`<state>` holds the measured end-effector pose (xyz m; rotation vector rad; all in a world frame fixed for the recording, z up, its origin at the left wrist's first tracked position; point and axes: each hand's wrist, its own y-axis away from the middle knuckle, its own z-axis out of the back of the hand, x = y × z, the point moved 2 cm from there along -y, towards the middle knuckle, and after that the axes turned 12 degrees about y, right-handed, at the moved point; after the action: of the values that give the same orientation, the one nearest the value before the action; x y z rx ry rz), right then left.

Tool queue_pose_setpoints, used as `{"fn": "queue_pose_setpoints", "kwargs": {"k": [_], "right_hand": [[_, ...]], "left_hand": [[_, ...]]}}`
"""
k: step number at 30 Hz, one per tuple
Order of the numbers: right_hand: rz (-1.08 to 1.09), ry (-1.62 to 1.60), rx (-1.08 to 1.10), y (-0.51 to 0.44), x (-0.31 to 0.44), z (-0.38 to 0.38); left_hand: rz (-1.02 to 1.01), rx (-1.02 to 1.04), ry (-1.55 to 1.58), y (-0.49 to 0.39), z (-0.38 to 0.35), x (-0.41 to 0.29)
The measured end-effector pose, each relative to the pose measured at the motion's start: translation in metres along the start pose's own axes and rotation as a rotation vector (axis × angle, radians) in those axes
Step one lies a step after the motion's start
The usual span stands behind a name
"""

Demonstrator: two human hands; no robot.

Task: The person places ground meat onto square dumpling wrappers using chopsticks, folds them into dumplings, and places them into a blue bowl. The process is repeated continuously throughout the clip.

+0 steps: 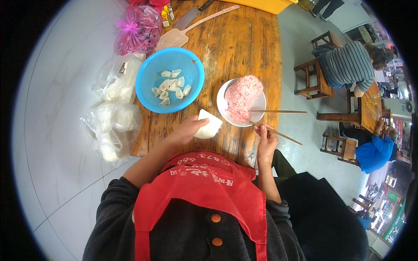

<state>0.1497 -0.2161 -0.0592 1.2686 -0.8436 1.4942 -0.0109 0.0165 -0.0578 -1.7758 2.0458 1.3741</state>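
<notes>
My left hand [191, 129] grips a stack of pale wonton wrappers [208, 125], thumb on top, above the wooden table. In my right hand [267, 138] is a wooden chopstick [284, 134], its tip at the rim of a white bowl [222, 101]. A mound of pink minced meat [243, 94] fills much of that bowl. Another chopstick [281, 111] lies across the bowl's rim with its tip against the meat, apart from my fingers. Beyond my left hand, a blue plastic colander [147, 94] holds several folded wontons [171, 84].
On the wooden table [225, 49] are a pink fly swatter [176, 37], a cleaver [187, 18] and small bottles [166, 19]. Plastic bags [112, 130] and a pink bag [140, 29] line the left edge. A yellow container [261, 4] stands at the back. People sit on the right.
</notes>
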Motion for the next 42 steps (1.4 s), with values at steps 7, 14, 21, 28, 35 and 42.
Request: {"fn": "queue_pose_setpoints", "kwargs": {"k": [7, 14, 21, 28, 35, 42], "right_hand": [[-0.136, -0.081, 0.022, 0.005, 0.005, 0.0], [-0.279, -0.28, 0.0, 0.011, 0.041, -0.005], [-0.165, -0.158, 0.062, 0.001, 0.078, -0.015], [-0.053, -0.106, 0.189, -0.005, 0.099, -0.018], [-0.05, -0.16, 0.232, -0.004, 0.115, -0.02], [0.055, -0.084, 0.22, 0.002, 0.131, -0.024]], "left_hand": [[0.024, -0.019, -0.077, -0.004, 0.003, 0.004], [0.015, 0.149, -0.163, 0.004, -0.039, -0.009], [0.018, 0.274, -0.201, 0.014, -0.069, -0.025], [-0.183, 0.251, -0.158, 0.015, -0.072, -0.034], [-0.159, 0.213, -0.099, 0.014, -0.066, -0.042], [-0.268, 0.133, -0.181, 0.016, -0.071, -0.044]]}}
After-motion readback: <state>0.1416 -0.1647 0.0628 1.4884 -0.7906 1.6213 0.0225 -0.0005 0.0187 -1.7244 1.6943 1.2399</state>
